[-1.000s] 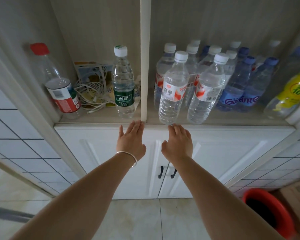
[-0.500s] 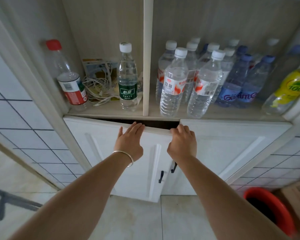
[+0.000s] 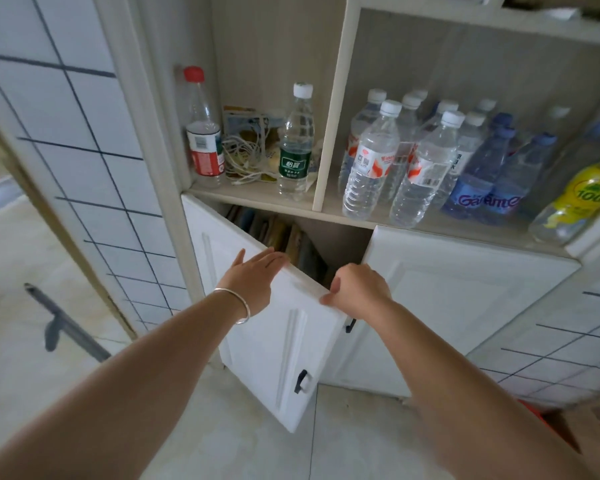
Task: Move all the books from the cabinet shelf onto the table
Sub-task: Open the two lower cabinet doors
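The white left cabinet door [image 3: 274,344] stands partly swung out. Behind its top edge several books [image 3: 278,233] stand upright in the lower cabinet, only their tops showing. My left hand [image 3: 253,275], with a silver bangle on the wrist, lies flat with straight fingers on the door's top edge. My right hand [image 3: 357,289] grips the door's upper right corner, fingers curled over the edge. The right cabinet door [image 3: 465,306] is closed. No table is in view.
On the open shelf above stand a red-capped bottle [image 3: 203,133], a green-labelled bottle [image 3: 296,143], tangled white cables [image 3: 246,157] and several water bottles [image 3: 413,161]. A yellow-labelled bottle [image 3: 579,199] leans at the far right. Tiled wall panels flank the cabinet; a red bin edge [image 3: 534,414] is low right.
The left door has swung further out under both hands, exposing the books behind it. The view has shifted right and nearer the cabinet.
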